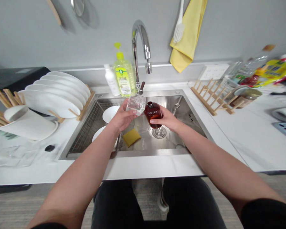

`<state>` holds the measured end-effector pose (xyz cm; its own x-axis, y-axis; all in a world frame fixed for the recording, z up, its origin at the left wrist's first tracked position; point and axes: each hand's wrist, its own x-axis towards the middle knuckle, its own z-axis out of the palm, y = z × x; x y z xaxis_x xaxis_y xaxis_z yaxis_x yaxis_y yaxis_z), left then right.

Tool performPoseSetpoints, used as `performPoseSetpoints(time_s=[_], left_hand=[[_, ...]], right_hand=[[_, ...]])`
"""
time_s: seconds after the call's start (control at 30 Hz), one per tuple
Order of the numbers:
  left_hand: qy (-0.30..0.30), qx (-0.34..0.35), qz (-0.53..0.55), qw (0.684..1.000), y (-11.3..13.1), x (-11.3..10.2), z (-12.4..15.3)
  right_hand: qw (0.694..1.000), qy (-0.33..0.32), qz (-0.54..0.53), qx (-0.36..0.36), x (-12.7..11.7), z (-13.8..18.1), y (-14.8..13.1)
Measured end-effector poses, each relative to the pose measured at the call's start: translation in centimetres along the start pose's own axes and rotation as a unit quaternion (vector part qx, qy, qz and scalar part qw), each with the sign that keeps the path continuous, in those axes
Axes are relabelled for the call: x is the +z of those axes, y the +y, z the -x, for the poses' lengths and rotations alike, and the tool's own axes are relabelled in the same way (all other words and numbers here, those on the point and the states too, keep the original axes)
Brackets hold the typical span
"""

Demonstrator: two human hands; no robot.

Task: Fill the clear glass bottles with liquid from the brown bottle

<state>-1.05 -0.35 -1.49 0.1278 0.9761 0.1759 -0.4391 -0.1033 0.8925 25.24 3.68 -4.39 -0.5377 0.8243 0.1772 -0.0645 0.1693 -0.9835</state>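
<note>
Over the steel sink (pixel 181 105), my left hand (pixel 121 118) grips a clear square glass (pixel 136 104), tilted toward the right. Close beside it, my right hand (pixel 166 119) wraps around a small amber bottle (pixel 153 112) with an open neck, held just above the drain (pixel 159 132). Glass and bottle nearly touch. A yellow sponge (pixel 131 137) lies on the sink floor below my left hand. The chrome tap (pixel 140 47) arches above the glass; no water shows.
White bowls (pixel 109 113) sit on a wire rack in the sink's left part. White plates (pixel 59 92) stand in a wooden rack on the left; an empty wooden rack (pixel 214 98) on the right. Dish soap (pixel 123 73), a white bottle (pixel 111 80) and a hanging yellow cloth (pixel 188 35) are behind.
</note>
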Motion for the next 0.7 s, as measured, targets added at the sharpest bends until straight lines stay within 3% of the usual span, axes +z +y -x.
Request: performPoseSetpoints(time_s=[0.4,0.7], left_hand=[[0.027,0.009,-0.015,0.999,-0.38,-0.52,-0.17],[0.011,0.015,-0.014,1.000,-0.66,-0.93,-0.29]], right_hand=[[0.999,0.026,0.037,-0.018,-0.11,-0.03,0.45],[0.995,0.050,0.086,-0.005,-0.23,-0.11,0.48]])
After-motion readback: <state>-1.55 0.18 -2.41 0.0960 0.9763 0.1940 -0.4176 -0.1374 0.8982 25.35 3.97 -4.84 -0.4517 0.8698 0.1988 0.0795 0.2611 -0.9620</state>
